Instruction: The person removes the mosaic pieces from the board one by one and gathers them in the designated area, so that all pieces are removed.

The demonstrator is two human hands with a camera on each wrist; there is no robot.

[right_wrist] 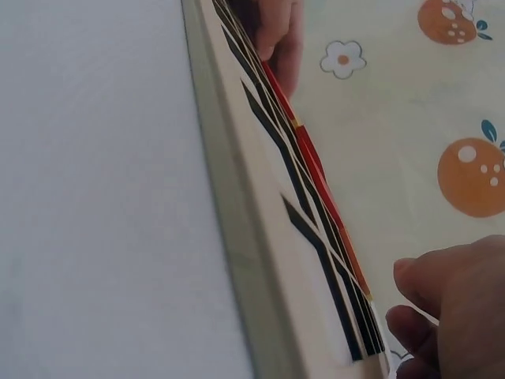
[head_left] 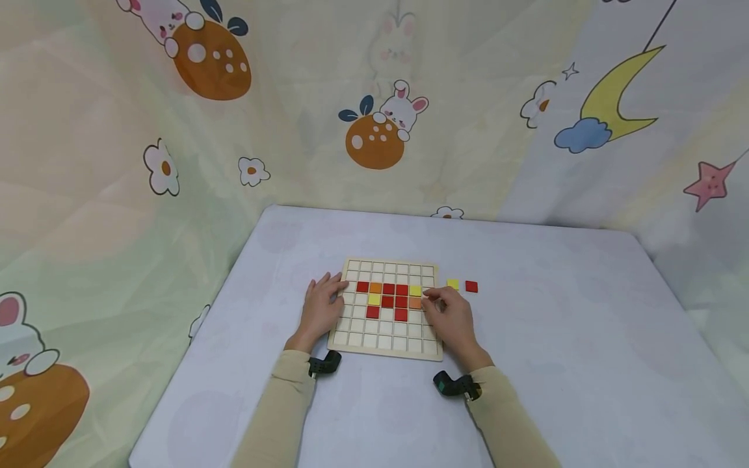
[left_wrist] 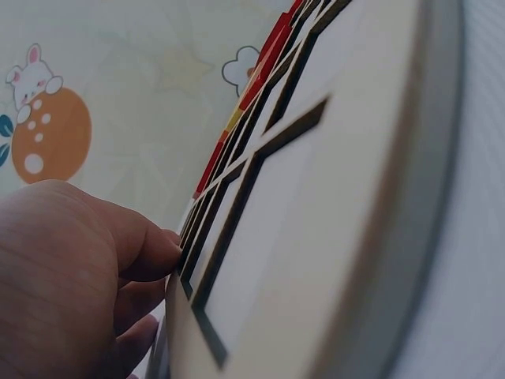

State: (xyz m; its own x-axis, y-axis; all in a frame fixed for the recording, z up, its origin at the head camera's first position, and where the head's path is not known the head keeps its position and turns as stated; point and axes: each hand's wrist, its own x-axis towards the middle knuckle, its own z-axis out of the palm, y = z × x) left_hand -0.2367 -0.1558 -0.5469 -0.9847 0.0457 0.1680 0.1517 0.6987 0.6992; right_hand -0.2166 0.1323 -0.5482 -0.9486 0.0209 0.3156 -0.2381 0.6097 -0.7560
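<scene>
A pale wooden grid board (head_left: 381, 342) lies on the table with several red, yellow and orange square tiles in its middle rows. My left hand (head_left: 322, 305) rests against the board's left side, a fingertip on the rim and the other fingers loosely spread. Over the right edge is my right hand (head_left: 449, 318), thumb and forefinger bent, their tips close beside an orange tile (head_left: 415, 303) below a yellow tile (head_left: 415, 290). From the right wrist, these fingertips (right_wrist: 406, 276) appear apart, with nothing visible between them.
A loose yellow tile (head_left: 452, 283) and a loose red tile (head_left: 471, 286) lie just right of the board, beyond my right hand. The table (head_left: 585, 338) has a white cover. Patterned cloth (head_left: 468, 117) hangs behind it and at the sides.
</scene>
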